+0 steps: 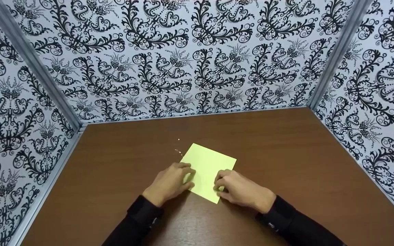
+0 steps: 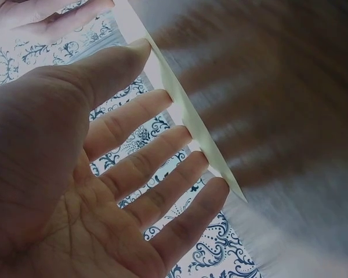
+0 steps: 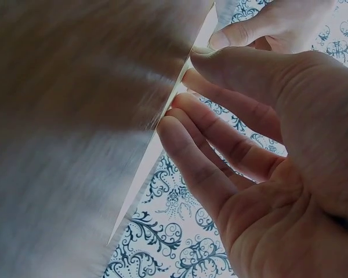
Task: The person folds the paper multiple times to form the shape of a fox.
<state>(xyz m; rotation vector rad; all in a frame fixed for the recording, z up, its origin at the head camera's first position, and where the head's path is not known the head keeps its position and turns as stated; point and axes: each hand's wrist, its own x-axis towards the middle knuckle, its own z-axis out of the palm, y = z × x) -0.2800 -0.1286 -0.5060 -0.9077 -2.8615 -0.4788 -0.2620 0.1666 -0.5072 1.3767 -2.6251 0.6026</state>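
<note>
A square sheet of yellow paper (image 1: pixel 208 167) lies turned at an angle on the brown table. At its left edge rests my left hand (image 1: pixel 173 181), fingers spread and fingertips touching the sheet. My right hand (image 1: pixel 239 188) touches the right edge, its fingers bent and closer together. Seen edge-on in the left wrist view, the paper (image 2: pixel 191 119) runs under the left fingertips, with thumb and fingers apart. In the right wrist view, the right thumb and fingertips meet the paper (image 3: pixel 140 176) along its edge, thumb tip close to the index finger.
The brown wooden table (image 1: pixel 128 150) spreads around the sheet. White panels with black floral scrollwork (image 1: pixel 183 65) stand at the back and both sides, joined by grey corner posts (image 1: pixel 340 51). Small bright specks (image 1: pixel 179 151) show beyond the paper's left corner.
</note>
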